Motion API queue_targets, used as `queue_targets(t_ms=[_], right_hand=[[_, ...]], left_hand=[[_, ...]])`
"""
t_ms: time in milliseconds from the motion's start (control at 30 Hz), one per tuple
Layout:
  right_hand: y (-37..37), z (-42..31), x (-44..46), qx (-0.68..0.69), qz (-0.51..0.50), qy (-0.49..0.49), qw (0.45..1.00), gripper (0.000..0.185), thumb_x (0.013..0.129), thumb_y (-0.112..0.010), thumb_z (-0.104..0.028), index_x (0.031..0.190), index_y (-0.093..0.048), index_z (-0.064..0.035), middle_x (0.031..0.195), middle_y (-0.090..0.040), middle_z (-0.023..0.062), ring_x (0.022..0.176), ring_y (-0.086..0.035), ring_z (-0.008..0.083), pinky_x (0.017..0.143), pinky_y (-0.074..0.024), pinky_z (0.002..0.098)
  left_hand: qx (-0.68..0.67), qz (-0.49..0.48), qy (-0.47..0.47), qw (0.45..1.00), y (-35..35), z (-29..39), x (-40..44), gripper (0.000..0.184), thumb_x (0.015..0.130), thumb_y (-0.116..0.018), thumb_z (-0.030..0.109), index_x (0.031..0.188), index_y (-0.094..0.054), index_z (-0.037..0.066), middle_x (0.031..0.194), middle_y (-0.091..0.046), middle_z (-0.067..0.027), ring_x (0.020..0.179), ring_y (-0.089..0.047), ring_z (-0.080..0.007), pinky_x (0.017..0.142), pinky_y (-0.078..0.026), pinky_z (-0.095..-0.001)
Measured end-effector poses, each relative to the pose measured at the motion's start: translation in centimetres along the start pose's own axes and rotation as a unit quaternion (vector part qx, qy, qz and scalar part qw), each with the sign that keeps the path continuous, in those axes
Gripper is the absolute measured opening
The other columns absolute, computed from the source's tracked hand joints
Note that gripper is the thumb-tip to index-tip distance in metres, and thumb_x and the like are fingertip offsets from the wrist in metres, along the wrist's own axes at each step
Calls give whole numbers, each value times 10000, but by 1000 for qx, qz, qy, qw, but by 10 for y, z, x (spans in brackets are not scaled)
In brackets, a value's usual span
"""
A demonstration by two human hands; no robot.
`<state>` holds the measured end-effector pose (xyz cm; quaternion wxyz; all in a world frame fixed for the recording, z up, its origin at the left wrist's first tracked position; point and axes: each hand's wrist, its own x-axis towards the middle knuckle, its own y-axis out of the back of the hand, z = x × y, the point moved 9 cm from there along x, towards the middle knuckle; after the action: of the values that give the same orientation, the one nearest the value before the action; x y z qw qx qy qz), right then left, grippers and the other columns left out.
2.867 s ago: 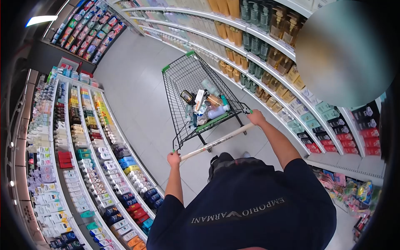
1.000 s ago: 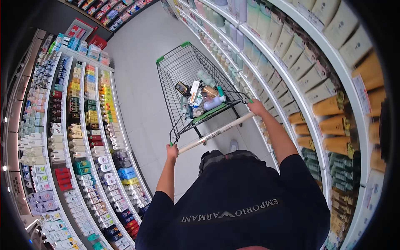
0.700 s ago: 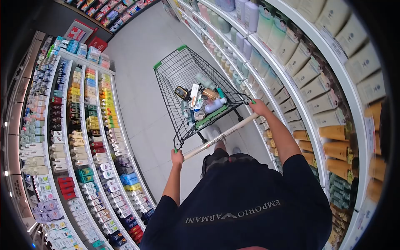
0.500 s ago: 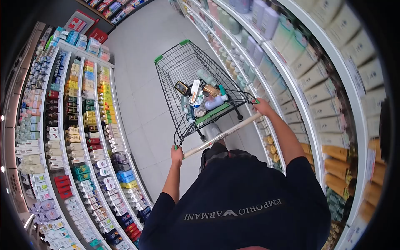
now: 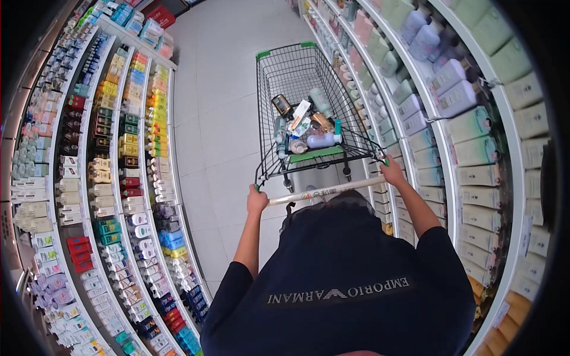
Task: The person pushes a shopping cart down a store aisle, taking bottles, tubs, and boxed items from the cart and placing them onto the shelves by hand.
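Standing on pale grey floor tiles (image 5: 222, 160), in an aisle between a left shelf unit (image 5: 133, 44) and a right shelf unit (image 5: 512, 118): one shopping cart (image 5: 285, 68), directly ahead of the person.

Body: black wire mesh, open-topped, narrower at the far end. Fittings: green caps (image 5: 308, 45) at both far corners; a green strip (image 5: 316, 153) along the near end; dark casters (image 5: 347, 174) below.

Handle (image 5: 291, 198): cream-coloured bar, printed with a red-and-green mark and dark characters, too small to read in full.

Contents, heaped toward the near end: one dark pack (image 5: 281, 105) with gold edging; one white box (image 5: 300, 109), slanted; one translucent pale green bottle (image 5: 320, 102); one lavender bottle (image 5: 322, 140), lying on its side; one teal item (image 5: 338, 129), just beside the lavender bottle; one grey-blue bottle (image 5: 279, 129) near the left wall; one orange-brown item (image 5: 321, 122); one pale round container (image 5: 297, 146). Labels illegible.

Left hand (image 5: 257, 200): fingers curled round the handle's left end. Right hand (image 5: 392, 171): fingers wrapped about its right end, arm extended.

Shirt (image 5: 338, 261): dark navy, with pale lettering appearing upside down.
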<state>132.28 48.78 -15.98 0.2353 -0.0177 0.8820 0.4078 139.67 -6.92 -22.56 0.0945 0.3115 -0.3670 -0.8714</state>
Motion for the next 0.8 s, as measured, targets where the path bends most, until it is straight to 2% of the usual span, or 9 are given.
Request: queue_targets(t_ms=[67,100,233,300,400,567,633,767,800], right_hand=[[4,-15,8,-133,76,29,988,428,826,-531,-224,1228,-466,-95,774,-646,203,763,-647,366,721,-486,451],[5,-33,2,-126,34,-17,991,464,822,-541,-262,1243,-454,-85,931,-633,232,918,-609,413,798,-470,488],[11,-88,0,-255,118,77,956,527,764,-562,-215,1252,-456,-45,1144,-553,227,1017,-555,369,824,-464,484],[14,-147,-4,-366,184,216,886,508,728,-576,-167,1207,-487,-25,1197,-485,180,1044,-511,334,822,-455,466],[2,-193,25,-284,179,296,894,466,706,-584,-132,1153,-516,-19,1125,-512,151,989,-528,319,798,-456,436],[-48,-208,145,-165,82,247,951,388,721,-602,-156,1092,-542,-60,1033,-574,155,975,-561,336,800,-471,450],[-89,-171,205,-83,-53,75,992,367,742,-627,-194,1079,-544,-72,1041,-596,173,1008,-573,344,825,-476,462],[-141,-133,294,-35,-67,0,997,366,753,-650,-227,1065,-544,-68,1071,-596,193,1031,-566,381,854,-471,476],[-144,-127,319,-75,7,33,997,370,754,-645,-220,1069,-542,-56,1002,-608,189,978,-585,369,832,-478,465]], left_hand=[[8,19,19,1000,10,6,15,344,775,-507,117,1114,-515,56,954,-640,-277,902,-614,-457,767,-484,-518],[-7,27,-1,1000,16,10,25,331,783,-507,126,1108,-519,71,950,-641,-274,899,-618,-449,763,-482,-522],[-71,23,-7,997,21,9,62,295,782,-561,116,1076,-575,99,957,-656,-226,911,-624,-410,755,-483,-487],[-133,19,-14,991,18,2,85,287,762,-620,94,1049,-617,87,961,-668,-186,917,-624,-383,760,-486,-441],[-119,35,-22,992,31,19,91,283,767,-604,89,1050,-616,74,917,-665,-193,893,-628,-379,759,-483,-441],[-188,11,36,981,39,32,97,228,799,-601,117,1014,-622,45,805,-664,-120,665,-611,-233,614,-479,-349],[-272,-11,76,959,36,35,91,193,834,-609,149,983,-628,30,755,-645,-48,540,-509,-95,500,-423,-261],[-217,-9,89,972,34,28,89,214,850,-607,126,1042,-624,33,741,-632,-47,540,-484,-91,492,-410,-266],[-212,-8,101,972,36,35,87,214,850,-607,126,1042,-624,33,741,-632,-47,540,-484,-91,492,-410,-266]])
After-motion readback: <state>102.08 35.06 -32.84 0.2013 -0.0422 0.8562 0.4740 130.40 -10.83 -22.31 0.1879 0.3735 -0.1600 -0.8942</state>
